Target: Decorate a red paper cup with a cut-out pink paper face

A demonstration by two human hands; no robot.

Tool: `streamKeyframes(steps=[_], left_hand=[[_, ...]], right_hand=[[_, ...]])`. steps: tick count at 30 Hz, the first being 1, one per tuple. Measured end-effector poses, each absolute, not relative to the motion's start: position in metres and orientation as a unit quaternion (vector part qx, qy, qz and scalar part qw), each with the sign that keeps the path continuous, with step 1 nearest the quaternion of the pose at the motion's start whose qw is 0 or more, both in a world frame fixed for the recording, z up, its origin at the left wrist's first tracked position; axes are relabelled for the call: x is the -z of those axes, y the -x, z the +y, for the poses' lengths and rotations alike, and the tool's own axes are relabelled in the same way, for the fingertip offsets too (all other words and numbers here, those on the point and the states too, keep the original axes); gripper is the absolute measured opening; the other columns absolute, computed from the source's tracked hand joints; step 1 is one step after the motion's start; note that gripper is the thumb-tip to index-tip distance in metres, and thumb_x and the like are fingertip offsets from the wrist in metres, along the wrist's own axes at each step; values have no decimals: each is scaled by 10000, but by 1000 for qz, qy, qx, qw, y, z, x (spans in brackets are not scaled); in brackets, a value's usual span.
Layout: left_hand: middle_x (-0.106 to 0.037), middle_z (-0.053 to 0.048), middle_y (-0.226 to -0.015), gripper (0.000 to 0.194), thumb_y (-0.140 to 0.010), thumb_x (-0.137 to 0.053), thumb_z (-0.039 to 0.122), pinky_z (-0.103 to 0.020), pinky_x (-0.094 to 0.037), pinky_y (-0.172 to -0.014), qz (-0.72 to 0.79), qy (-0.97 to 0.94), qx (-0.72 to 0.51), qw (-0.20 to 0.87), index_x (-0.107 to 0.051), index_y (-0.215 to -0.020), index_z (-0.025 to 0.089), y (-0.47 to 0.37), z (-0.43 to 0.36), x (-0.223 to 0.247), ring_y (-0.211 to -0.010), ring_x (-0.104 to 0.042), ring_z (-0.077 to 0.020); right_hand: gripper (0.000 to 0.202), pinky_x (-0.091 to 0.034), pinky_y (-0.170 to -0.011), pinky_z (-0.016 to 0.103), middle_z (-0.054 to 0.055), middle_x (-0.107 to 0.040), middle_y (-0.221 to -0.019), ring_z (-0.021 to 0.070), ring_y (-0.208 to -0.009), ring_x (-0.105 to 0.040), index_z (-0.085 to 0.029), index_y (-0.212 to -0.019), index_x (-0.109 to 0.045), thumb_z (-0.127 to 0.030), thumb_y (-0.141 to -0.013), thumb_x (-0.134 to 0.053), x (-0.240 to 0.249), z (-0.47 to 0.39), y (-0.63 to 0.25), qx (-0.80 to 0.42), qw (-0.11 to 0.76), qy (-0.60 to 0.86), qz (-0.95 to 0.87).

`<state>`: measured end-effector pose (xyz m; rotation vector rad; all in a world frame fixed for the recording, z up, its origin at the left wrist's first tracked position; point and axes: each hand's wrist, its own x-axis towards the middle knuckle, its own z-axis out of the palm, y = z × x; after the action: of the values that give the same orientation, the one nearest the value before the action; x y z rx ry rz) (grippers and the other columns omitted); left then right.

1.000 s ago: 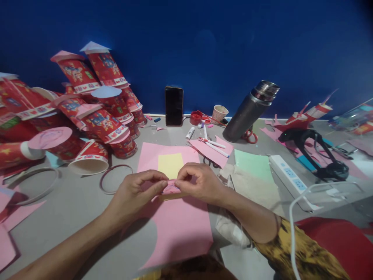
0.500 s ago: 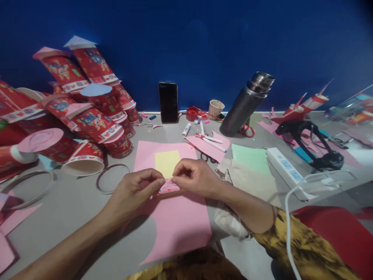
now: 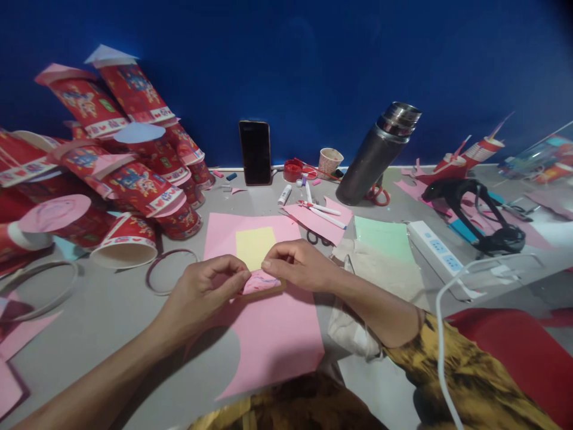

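Note:
Between my hands is a small piece of pink paper [image 3: 260, 282] with coloured marks on it, a brown strip along its near edge. My left hand [image 3: 210, 283] pinches its left side between thumb and fingertips. On the right, my right hand [image 3: 298, 264] pinches its upper right part, the fingers curled together. Just beyond it, a yellow paper square [image 3: 256, 248] lies on a large pink sheet [image 3: 282, 340], which has a curved cut in its left edge. My fingertips hide parts of the small piece.
Decorated red paper cups [image 3: 134, 185] are piled at the left. A phone [image 3: 256, 154] leans on the blue wall, with markers [image 3: 329, 216] and a dark thermos [image 3: 376, 158] to its right. A power strip [image 3: 436, 248] and white cable [image 3: 441, 334] lie right.
My right fingers have flattened and shifted slightly, so more of the marked pink paper and its brown edge shows. My left hand keeps its pinch. The view has shifted slightly.

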<state>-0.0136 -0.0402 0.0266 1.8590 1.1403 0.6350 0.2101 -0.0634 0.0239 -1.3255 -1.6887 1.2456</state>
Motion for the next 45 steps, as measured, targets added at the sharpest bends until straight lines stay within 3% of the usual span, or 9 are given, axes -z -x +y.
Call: streamKeyframes(steps=[6, 21, 30, 35, 40, 42, 45], left_hand=[[-646, 29, -563, 266, -855, -651, 394, -240, -408, -563, 457, -731, -261, 434, -690, -660, 217, 11, -42, -30, -537, -529, -137], [-616, 12, -589, 227, -812, -712, 373, -219, -359, -540, 448, -680, -211, 541, -706, -671, 195, 8, -46, -32, -570, -499, -127], [-621, 10, -581, 229, -712, -825, 349, -210, -389, -509, 473, -552, -270, 632, -689, -649, 176, 14, -34, -25, -534, -505, -117], [-597, -24, -509, 269, -652, -845, 279, -236, -435, -470, 451, -404, -275, 747, -633, -551, 150, 11, -32, -28, -475, -521, -129], [-644, -67, -544, 204, -705, -784, 244, -307, -529, -486, 412, -366, -255, 794, -662, -585, 133, 13, -30, -25, -483, -616, -194], [-653, -75, -558, 196, -721, -775, 232, -304, -537, -490, 410, -352, -252, 803, -665, -598, 126, 14, -30, -24, -487, -625, -193], [-651, -77, -558, 196, -733, -770, 222, -294, -533, -483, 404, -337, -255, 811, -664, -600, 124, 14, -32, -23, -480, -620, -185]], right_hand=[[109, -381, -588, 212, -29, -644, -696, 102, -644, -537, -165, -752, -704, -223, -844, -693, -22, -65, -208, -466, 316, 517, -644], [137, -363, -634, 229, -30, -671, -716, 97, -661, -564, -162, -717, -695, -119, -847, -703, -28, -69, -204, -382, 286, 501, -722], [215, -428, -620, 234, -1, -690, -734, 116, -652, -565, -157, -777, -703, -318, -913, -661, -25, -64, -208, -452, 385, 524, -611], [80, -505, -674, 259, 37, -719, -889, 145, -747, -627, -181, -912, -695, -217, -860, -646, -19, -66, -206, -343, 454, 493, -658], [358, -567, -956, 431, 135, -652, -1244, 266, -1185, -625, -222, -1154, -652, -97, -821, -603, -19, -74, -203, -144, 484, 370, -780], [389, -545, -1023, 469, 141, -617, -1275, 275, -1225, -609, -225, -1179, -643, -74, -825, -590, -21, -77, -202, -110, 474, 340, -805], [375, -560, -981, 448, 137, -604, -1282, 271, -1204, -613, -231, -1185, -648, -79, -844, -615, -21, -79, -200, -84, 462, 321, -822]])
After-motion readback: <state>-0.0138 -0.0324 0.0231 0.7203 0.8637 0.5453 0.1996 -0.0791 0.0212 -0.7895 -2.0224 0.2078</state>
